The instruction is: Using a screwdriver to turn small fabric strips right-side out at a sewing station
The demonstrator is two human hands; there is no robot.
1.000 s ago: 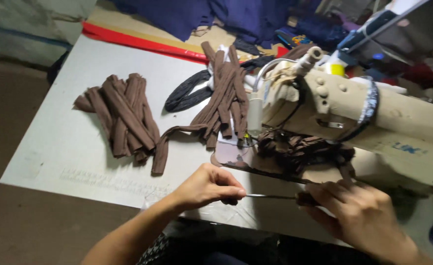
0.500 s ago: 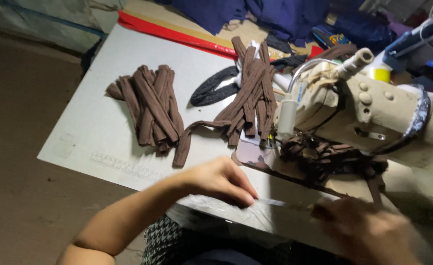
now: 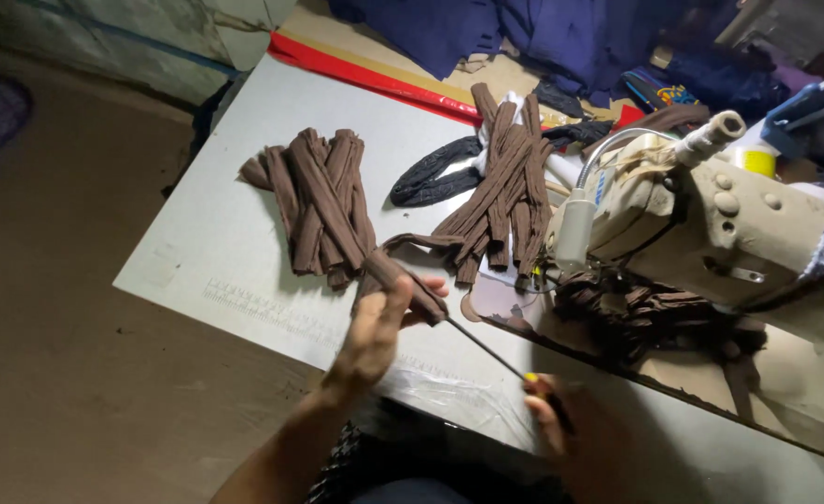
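Grey table (image 3: 244,252), red strip (image 3: 375,79) along far edge.

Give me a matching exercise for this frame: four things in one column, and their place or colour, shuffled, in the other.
1. brown strip
2. thin rod
3. red band
4. sewing machine

a. along the table's far edge
b. pinched in the left hand
c. beige, on the right
d. spans from the strip to the right hand

Pairs: 1-b, 2-d, 3-a, 4-c

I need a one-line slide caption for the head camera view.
Left hand grips a brown fabric strip on a thin rod held by the right hand, beside a sewing machine.
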